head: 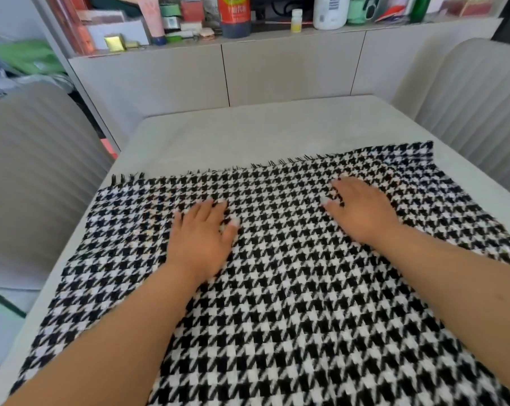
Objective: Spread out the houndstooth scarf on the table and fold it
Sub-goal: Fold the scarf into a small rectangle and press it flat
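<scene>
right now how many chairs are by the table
2: one ribbed chair at the left side of the table, another ribbed chair at its far right corner. Others may sit out of view.

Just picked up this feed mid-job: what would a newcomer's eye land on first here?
The black-and-white houndstooth scarf dominates, spread flat across the near part of the pale table, its fringed edge farthest from the camera. The left hand and right hand rest flat on it, fingers straight. Behind, a shelf crowded with bottles and boxes.
</scene>
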Motion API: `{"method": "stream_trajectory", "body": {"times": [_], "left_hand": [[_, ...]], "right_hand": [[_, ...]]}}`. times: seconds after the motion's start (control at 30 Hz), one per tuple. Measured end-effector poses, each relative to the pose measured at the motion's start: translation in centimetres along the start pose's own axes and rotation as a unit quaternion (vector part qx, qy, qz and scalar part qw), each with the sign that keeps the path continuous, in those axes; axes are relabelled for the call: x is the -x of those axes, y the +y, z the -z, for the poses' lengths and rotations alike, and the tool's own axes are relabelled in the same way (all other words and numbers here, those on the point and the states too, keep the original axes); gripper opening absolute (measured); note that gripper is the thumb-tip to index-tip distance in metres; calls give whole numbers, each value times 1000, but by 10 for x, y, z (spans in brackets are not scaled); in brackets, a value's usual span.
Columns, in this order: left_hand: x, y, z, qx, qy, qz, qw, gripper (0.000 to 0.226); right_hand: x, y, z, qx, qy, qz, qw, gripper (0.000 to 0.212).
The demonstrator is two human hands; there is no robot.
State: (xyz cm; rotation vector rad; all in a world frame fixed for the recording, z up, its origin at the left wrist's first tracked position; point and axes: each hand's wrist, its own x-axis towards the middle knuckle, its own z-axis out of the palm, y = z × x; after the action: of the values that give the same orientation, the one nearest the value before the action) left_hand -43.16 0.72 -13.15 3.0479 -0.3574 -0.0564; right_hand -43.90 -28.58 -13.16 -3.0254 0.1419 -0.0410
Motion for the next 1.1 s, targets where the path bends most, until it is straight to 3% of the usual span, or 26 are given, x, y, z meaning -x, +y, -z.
{"method": "stream_trajectory", "body": {"times": [0.17, 0.37, 1.1], "left_hand": [[1, -9, 13, 16, -48, 36, 998, 64], [48, 42, 12, 17, -31, -24, 999, 65], [267, 70, -1, -18, -128, -11, 992, 69]], "right_hand": [[6, 13, 13, 29, -67, -70, 995, 75], [67, -44, 18, -5, -50, 11, 999, 80], [302, -32, 16, 33, -109, -30, 993, 79]]}}
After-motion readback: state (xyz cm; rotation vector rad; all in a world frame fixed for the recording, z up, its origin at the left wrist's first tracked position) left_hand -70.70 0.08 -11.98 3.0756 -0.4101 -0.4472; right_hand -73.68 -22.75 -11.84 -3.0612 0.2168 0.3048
